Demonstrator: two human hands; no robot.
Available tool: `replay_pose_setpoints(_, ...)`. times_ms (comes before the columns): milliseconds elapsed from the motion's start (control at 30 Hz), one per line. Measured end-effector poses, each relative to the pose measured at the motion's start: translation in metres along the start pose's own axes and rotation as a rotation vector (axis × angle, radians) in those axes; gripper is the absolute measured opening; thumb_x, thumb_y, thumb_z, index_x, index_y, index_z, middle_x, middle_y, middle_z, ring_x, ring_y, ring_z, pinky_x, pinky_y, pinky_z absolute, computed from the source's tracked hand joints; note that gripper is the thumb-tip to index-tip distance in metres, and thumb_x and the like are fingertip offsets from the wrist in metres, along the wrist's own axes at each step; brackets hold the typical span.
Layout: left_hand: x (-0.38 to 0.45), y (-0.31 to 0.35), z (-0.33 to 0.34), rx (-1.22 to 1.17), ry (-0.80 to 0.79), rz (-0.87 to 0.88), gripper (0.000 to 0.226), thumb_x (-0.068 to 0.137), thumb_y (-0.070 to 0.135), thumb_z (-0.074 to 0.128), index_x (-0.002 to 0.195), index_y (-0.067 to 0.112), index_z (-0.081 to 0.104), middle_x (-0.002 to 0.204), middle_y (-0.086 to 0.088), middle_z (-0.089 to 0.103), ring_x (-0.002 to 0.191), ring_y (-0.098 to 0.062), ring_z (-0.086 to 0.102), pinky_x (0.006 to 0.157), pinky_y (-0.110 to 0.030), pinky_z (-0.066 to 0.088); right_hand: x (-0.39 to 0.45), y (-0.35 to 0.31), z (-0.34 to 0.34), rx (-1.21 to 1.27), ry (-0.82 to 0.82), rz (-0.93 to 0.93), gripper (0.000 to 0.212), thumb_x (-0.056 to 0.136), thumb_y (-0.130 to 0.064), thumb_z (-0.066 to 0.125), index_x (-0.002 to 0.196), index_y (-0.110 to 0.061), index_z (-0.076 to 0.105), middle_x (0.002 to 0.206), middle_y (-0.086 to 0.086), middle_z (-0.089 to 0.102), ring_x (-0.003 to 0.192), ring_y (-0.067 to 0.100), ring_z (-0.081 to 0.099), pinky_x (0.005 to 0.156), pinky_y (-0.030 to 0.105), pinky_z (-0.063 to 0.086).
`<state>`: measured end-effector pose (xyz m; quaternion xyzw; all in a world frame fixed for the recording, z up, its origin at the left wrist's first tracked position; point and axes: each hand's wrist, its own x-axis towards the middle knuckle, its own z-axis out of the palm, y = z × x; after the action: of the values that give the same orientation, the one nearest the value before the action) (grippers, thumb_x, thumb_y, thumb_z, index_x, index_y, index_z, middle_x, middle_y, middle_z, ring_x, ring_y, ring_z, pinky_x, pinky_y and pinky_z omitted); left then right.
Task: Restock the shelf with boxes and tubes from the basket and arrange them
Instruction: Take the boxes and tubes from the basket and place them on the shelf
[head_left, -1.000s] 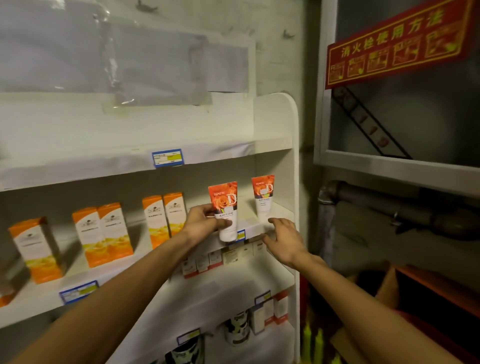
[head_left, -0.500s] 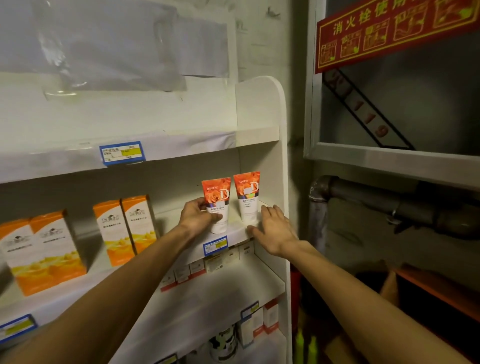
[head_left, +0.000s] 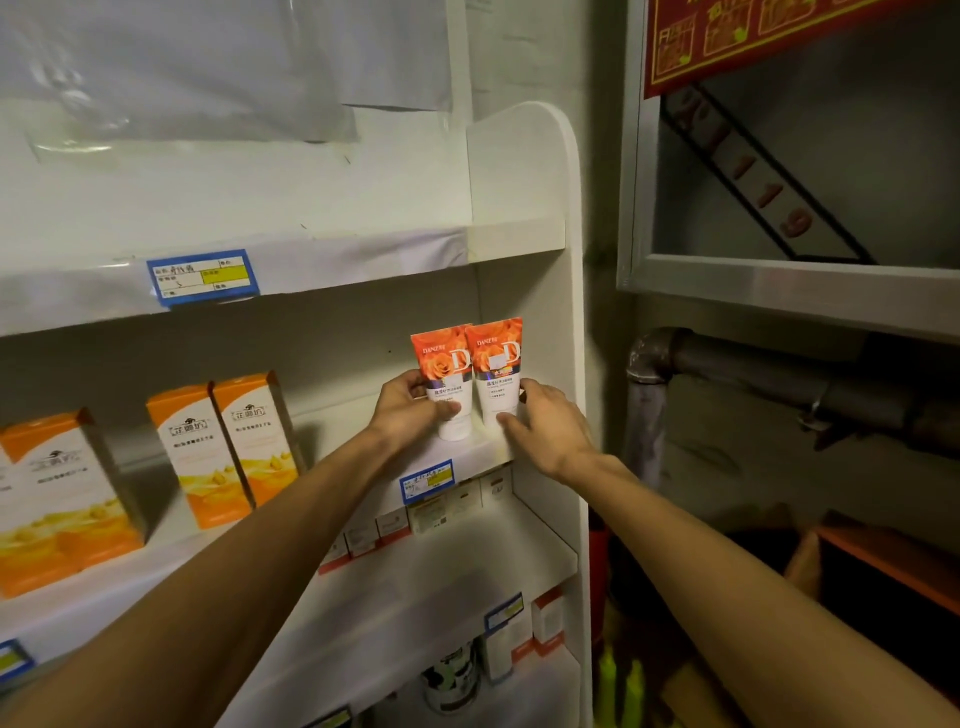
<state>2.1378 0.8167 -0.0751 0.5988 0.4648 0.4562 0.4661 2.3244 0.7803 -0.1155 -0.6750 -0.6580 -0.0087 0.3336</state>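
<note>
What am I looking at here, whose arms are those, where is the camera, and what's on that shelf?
There is no machine: these are a person's two bare arms, seen from a camera worn on their head, looking forward and down. They stand at a white shelf unit. On the middle shelf two orange and white tubes stand upright, side by side at the right end. The left hand grips the left tube; the right hand holds the right tube with thumb in front and fingers behind. Further left stand orange and white boxes. Blue price labels sit on the shelf edges, and smaller boxes line the shelf below.
</note>
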Motion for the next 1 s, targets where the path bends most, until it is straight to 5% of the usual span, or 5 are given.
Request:
replay_pose_setpoints(300,-0.005,0.0,0.004,0.136,-0.009,0.033,0.057,0.082,0.011,0.079,0.133,0.012,0.052,0.126,-0.005,0.064,0.101,-0.02,0.067,0.088,-0.039,0.058,-0.002,-0.009,0.003,-0.126,0.009,0.056,0.046,0.096,-0.043,0.053,0.131,-0.014,0.046,0.131,0.009,0.058,0.123,0.026,0.048,0.103,0.043,0.042)
replay_pose_setpoints(433,-0.012,-0.001,0.0,0.288,0.094,0.026,0.08,0.081,0.03,0.082,0.145,0.013,0.038,0.144,-0.009,0.052,0.121,-0.028,0.059,0.1,-0.044,0.052,-0.02,-0.013,0.003,-0.103,0.016,0.066,0.053,0.096,-0.046,0.053,0.137,-0.014,0.042,0.137,0.008,0.054,0.127,0.025,0.046,0.106,0.043,0.042)
replay_pose_setpoints(633,-0.057,-0.015,-0.013,0.654,0.17,0.173,0.079,0.089,0.039,0.071,0.151,0.012,0.03,0.157,-0.007,0.037,0.138,-0.027,0.044,0.109,-0.043,0.045,-0.071,-0.018,0.011,-0.122,0.021,0.119,0.053,0.096,-0.05,0.049,0.136,-0.016,0.042,0.138,0.007,0.05,0.131,0.027,0.041,0.111,0.044,0.036)
replay_pose_setpoints(767,-0.104,-0.032,-0.034,1.084,0.072,0.43,0.077,0.091,0.047,0.063,0.15,0.01,0.031,0.153,-0.011,0.038,0.136,-0.029,0.043,0.111,-0.041,0.04,-0.113,-0.03,0.013,-0.179,-0.105,0.128,0.068,0.099,-0.053,0.041,0.15,-0.011,0.029,0.155,0.013,0.032,0.147,0.032,0.021,0.118,0.045,0.022)
replay_pose_setpoints(1000,-0.199,-0.094,-0.048,1.351,-0.156,0.558,0.069,0.095,0.052,0.052,0.149,0.012,0.037,0.155,-0.01,0.039,0.14,-0.029,0.04,0.117,-0.042,0.035,-0.2,-0.047,0.034,-0.176,-0.293,0.168,0.069,0.099,-0.055,0.037,0.152,-0.011,0.027,0.159,0.013,0.026,0.151,0.034,0.01,0.12,0.048,0.016)
